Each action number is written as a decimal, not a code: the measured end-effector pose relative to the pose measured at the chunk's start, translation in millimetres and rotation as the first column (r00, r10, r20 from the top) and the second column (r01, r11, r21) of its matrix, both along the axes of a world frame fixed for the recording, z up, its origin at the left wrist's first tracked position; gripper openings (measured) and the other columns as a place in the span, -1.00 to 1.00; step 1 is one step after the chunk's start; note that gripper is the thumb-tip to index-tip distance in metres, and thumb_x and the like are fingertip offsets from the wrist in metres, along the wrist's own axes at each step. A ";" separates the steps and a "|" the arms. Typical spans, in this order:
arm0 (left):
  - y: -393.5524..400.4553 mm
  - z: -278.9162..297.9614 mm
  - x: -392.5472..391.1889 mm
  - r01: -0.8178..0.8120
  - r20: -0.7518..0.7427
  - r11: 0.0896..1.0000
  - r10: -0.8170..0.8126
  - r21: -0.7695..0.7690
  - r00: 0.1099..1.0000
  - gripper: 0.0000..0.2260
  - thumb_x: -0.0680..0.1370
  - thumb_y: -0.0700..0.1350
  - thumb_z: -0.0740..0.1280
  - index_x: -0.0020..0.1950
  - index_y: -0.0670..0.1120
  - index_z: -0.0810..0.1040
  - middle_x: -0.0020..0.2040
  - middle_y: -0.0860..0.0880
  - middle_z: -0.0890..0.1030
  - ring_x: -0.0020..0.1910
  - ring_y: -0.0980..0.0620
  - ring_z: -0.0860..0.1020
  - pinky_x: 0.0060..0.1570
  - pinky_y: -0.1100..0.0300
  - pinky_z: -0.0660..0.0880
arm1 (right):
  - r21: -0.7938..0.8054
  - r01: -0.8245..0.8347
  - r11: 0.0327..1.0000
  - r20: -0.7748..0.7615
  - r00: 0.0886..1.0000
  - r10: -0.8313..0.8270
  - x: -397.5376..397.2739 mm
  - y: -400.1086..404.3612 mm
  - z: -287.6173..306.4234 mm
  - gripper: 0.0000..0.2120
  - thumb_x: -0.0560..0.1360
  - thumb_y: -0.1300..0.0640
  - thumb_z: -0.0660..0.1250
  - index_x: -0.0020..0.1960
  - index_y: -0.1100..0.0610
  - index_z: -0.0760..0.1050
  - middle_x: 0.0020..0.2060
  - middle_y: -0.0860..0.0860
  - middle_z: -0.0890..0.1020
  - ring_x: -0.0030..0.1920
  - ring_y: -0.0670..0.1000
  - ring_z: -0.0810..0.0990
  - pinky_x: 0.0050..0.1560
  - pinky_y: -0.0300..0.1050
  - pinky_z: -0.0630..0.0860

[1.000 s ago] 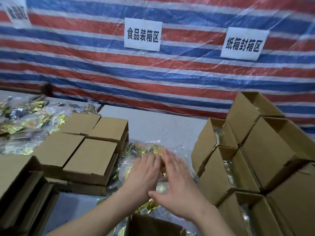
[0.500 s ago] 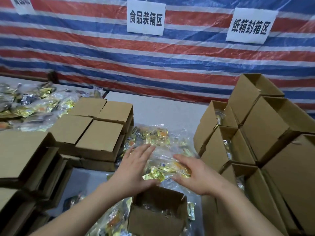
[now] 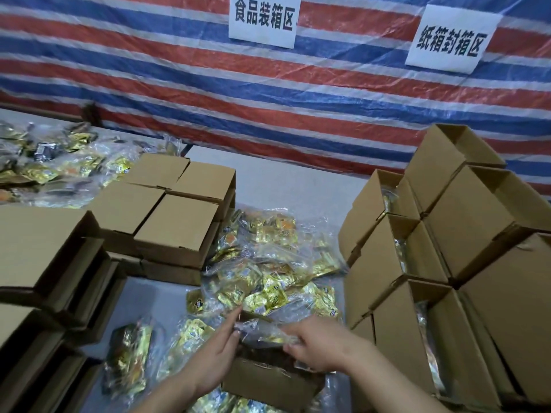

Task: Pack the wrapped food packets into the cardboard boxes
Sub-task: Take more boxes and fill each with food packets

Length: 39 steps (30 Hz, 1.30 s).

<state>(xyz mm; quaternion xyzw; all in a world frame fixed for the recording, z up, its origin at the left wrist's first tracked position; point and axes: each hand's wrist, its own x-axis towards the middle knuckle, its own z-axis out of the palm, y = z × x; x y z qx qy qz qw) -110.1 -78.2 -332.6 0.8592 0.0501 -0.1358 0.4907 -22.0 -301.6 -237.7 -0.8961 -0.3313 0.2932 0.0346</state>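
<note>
Both hands have drawn back from the packet pile: left hand [image 3: 216, 357] and right hand [image 3: 320, 345] now press a clear-wrapped packet [image 3: 262, 330] into the open box [image 3: 268, 380].

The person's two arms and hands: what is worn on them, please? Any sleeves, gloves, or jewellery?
Both forearms are bare, with no sleeve in view. The left hand and the right hand wear no gloves. No ring, watch or bracelet shows.

Matt brown cardboard boxes [image 3: 179, 225], glossy crinkled clear-plastic food packets [image 3: 262, 263], woven striped tarpaulin [image 3: 208, 93]
</note>
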 end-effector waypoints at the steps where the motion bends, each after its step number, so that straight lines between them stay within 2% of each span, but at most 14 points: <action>1: -0.4 1.2 -1.5 0.000 0.012 1.000 0.000 0.003 1.000 -0.59 0.71 0.08 -0.01 0.50 0.38 -0.07 0.53 0.28 0.00 0.49 0.30 -0.01 0.43 0.35 -0.05 | -0.026 -0.022 0.999 -0.007 1.000 0.022 -2.0 8.7 -8.5 -0.59 0.63 -0.14 0.17 0.46 -0.14 0.34 0.09 0.08 0.66 0.08 0.13 0.61 0.03 -0.02 0.48; 9: -8.3 10.6 -9.3 -0.032 0.004 0.999 0.032 0.029 0.999 -0.55 0.72 -0.01 0.02 0.59 0.22 0.02 0.56 0.14 0.16 0.44 0.24 0.20 0.34 0.37 0.16 | -0.254 -0.170 0.952 -0.081 0.985 0.154 -3.5 47.4 -66.5 -0.58 0.60 0.28 0.20 0.45 0.17 0.28 0.17 0.25 0.58 0.12 0.30 0.60 0.01 0.17 0.53; 11: -6.4 11.1 -7.4 -0.053 -0.003 0.998 0.053 0.014 0.999 -0.56 0.72 -0.02 0.01 0.59 0.22 0.02 0.57 0.12 0.17 0.41 0.27 0.19 0.36 0.37 0.14 | -0.235 -0.152 0.960 -0.176 0.978 0.112 3.9 45.0 -63.6 -0.53 0.60 0.22 0.24 0.49 0.11 0.26 0.25 0.22 0.54 0.19 0.27 0.56 0.11 0.12 0.49; 14: -2.2 9.7 -8.9 -0.020 -0.004 0.998 0.020 0.058 1.000 -0.55 0.72 0.02 -0.01 0.59 0.28 -0.03 0.57 0.15 0.16 0.38 0.27 0.22 0.35 0.33 0.17 | -0.169 -0.001 0.986 -0.342 0.938 -0.058 11.5 36.3 -50.2 -0.45 0.56 -0.14 0.30 0.50 -0.03 0.31 0.35 0.05 0.49 0.24 0.12 0.51 0.24 0.00 0.44; 16: -2.3 8.3 -11.9 0.014 0.018 0.996 -0.016 0.084 1.000 -0.54 0.71 0.04 -0.01 0.59 0.29 -0.06 0.58 0.16 0.14 0.40 0.26 0.24 0.36 0.32 0.20 | -0.070 0.111 0.991 -0.391 0.911 -0.130 11.5 32.9 -43.0 -0.52 0.53 -0.20 0.34 0.39 -0.06 0.46 0.21 -0.04 0.56 0.08 0.00 0.53 0.10 -0.11 0.45; 18: -3.3 6.3 -13.4 0.025 0.037 0.995 -0.029 0.098 0.999 -0.53 0.71 0.05 0.00 0.59 0.28 -0.07 0.57 0.14 0.17 0.42 0.23 0.26 0.38 0.28 0.22 | 0.006 0.186 0.983 -0.394 0.903 -0.168 6.3 33.6 -44.9 -0.80 0.56 -0.12 0.34 0.12 -0.08 0.60 -0.06 -0.15 0.60 -0.11 -0.09 0.56 -0.10 -0.19 0.43; 21: -5.4 2.9 -15.0 0.024 0.043 0.993 -0.029 0.113 0.999 -0.53 0.71 0.04 0.01 0.58 0.29 -0.07 0.53 0.17 0.21 0.40 0.22 0.27 0.38 0.32 0.20 | -0.146 0.083 0.986 -0.403 0.905 -0.136 1.8 44.8 -58.5 -0.74 0.61 -0.03 0.22 -0.19 0.02 0.53 -0.18 -0.03 0.61 -0.23 0.01 0.53 -0.23 -0.13 0.41; 22: -6.2 1.7 -16.1 0.027 0.043 0.993 -0.032 0.117 0.999 -0.54 0.71 0.04 0.01 0.56 0.32 -0.08 0.52 0.21 0.17 0.41 0.28 0.22 0.36 0.41 0.14 | -0.223 0.024 0.975 -0.443 0.888 -0.124 0.9 47.5 -65.5 -0.74 0.64 0.00 0.18 -0.14 0.06 0.54 -0.09 0.06 0.61 -0.18 0.09 0.53 -0.18 -0.08 0.43; 24: -7.4 -0.1 -16.6 0.029 0.040 0.992 -0.034 0.120 0.999 -0.55 0.71 0.04 0.00 0.49 0.38 -0.14 0.49 0.30 0.07 0.39 0.37 0.11 0.25 0.60 -0.02 | -0.297 -0.028 0.955 -0.511 0.849 -0.134 -0.8 50.6 -82.5 -0.70 0.67 0.04 0.15 0.21 0.19 0.54 0.22 0.21 0.55 0.07 0.16 0.53 0.13 0.03 0.48; 27: -8.3 1.2 -13.8 0.035 0.025 0.991 -0.038 0.127 0.999 -0.55 0.71 0.07 -0.02 0.48 0.39 -0.17 0.46 0.34 0.03 0.38 0.39 0.10 0.25 0.59 -0.03 | -0.315 0.077 0.946 -0.581 0.772 -0.256 -6.3 51.8 -92.7 -0.53 0.70 0.00 0.09 0.53 0.21 0.27 0.46 0.21 0.38 0.35 0.16 0.46 0.32 -0.02 0.35; 30: -7.7 3.3 -14.0 0.032 0.007 0.993 -0.033 0.114 0.999 -0.54 0.71 0.06 -0.02 0.56 0.33 -0.12 0.49 0.29 0.07 0.45 0.28 0.18 0.37 0.40 0.10 | -0.285 0.173 0.943 -0.547 0.778 -0.308 -3.3 48.1 -87.0 -0.61 0.68 -0.05 0.04 0.30 0.17 0.46 0.34 0.22 0.51 0.11 0.13 0.54 0.12 -0.05 0.42; 33: -7.2 6.4 -14.5 0.032 0.011 0.993 -0.034 0.113 0.999 -0.53 0.72 0.02 -0.02 0.58 0.27 -0.11 0.52 0.24 0.08 0.41 0.30 0.16 0.37 0.40 0.09 | -0.177 0.293 0.940 -0.480 0.808 -0.342 10.1 42.2 -77.1 -0.68 0.64 -0.05 0.08 0.03 0.10 0.53 0.00 0.13 0.64 -0.11 0.09 0.57 -0.08 -0.06 0.48; 35: -7.6 8.0 -15.6 0.021 0.003 0.994 -0.021 0.109 1.000 -0.53 0.72 0.01 -0.02 0.60 0.24 -0.09 0.55 0.21 0.10 0.41 0.30 0.17 0.35 0.41 0.10 | -0.109 0.289 0.951 -0.485 0.820 -0.305 12.8 44.2 -76.1 -0.68 0.64 -0.05 0.07 0.10 0.08 0.53 -0.09 0.02 0.59 -0.13 0.06 0.56 -0.14 -0.09 0.47; 39: -9.1 8.0 -15.9 0.024 0.009 0.992 -0.026 0.122 1.000 -0.53 0.72 -0.02 0.00 0.60 0.21 -0.07 0.59 0.17 0.08 0.48 0.27 0.13 0.35 0.46 0.04 | -0.121 0.214 0.969 -0.505 0.828 -0.245 -1.3 58.3 -85.8 -0.57 0.69 -0.02 -0.01 0.43 0.14 0.41 0.39 0.17 0.47 0.30 0.14 0.48 0.28 -0.04 0.37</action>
